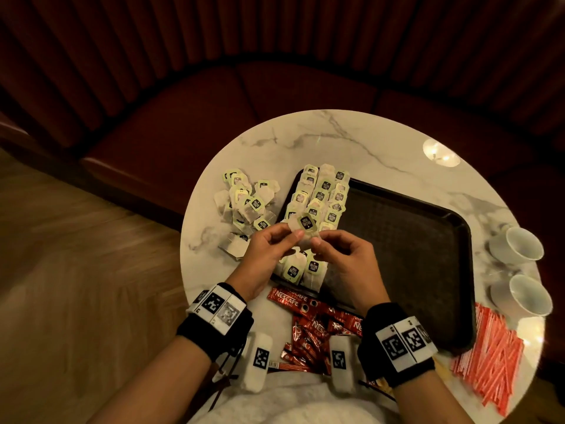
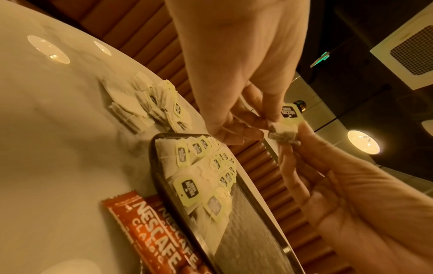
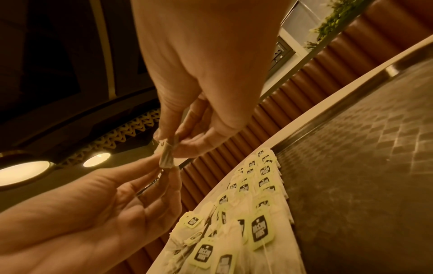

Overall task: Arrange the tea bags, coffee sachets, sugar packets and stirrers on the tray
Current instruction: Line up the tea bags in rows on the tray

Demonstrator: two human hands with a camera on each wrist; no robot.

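Round white marble table [image 1: 382,142] carries a dark rectangular plastic tray [image 1: 406,240] with tea-bag rows filling its left side, and above them the left hand [image 1: 263,255] and right hand [image 1: 345,258] pinch one green-tagged paper tea bag [image 1: 305,229], probably next to be straightened and laid in the rows.

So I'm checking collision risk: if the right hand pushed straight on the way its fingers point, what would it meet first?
The right hand points left, so it would first meet the left hand, which pinches the same tea bag. Depth is unclear, but their fingertips look almost touching.
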